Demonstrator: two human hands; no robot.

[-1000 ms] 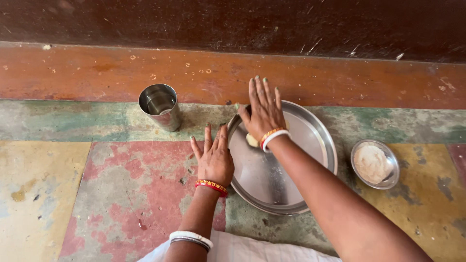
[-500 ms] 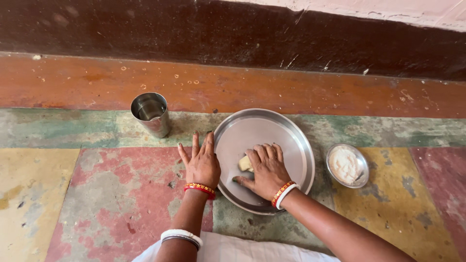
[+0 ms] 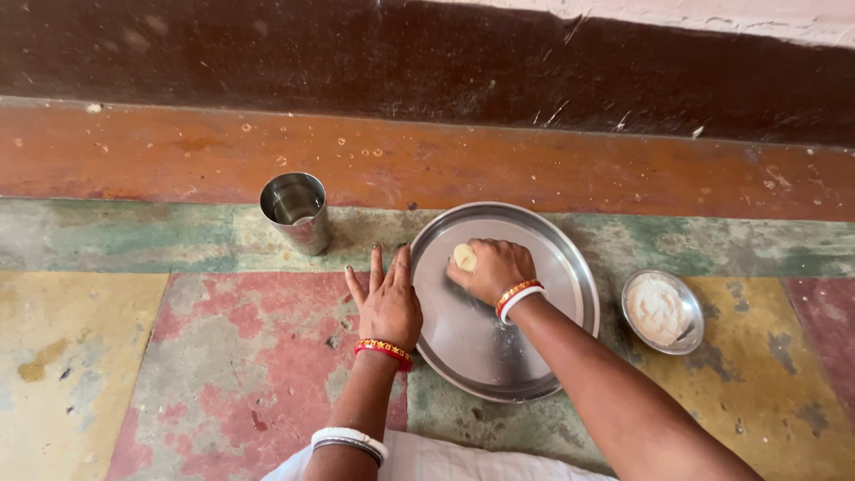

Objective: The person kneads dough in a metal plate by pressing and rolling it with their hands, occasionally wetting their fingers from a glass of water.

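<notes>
Worn painted floor (image 3: 223,356) below a dark wall.
One plate (image 3: 534,356), cup (image 3: 296,212), bowl (image 3: 663,312); right hand (image 3: 492,270) curled on one dough lump (image 3: 464,256), left hand (image 3: 387,303) flat, open.

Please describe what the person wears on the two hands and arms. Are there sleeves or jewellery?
No sleeves show; both forearms are bare. The left hand has a red bangle with gold dots at the wrist, and a white bangle beside a thin dark one further up the forearm. The right hand has an orange-red bangle and a white one at the wrist. Some nails look painted green.
</notes>
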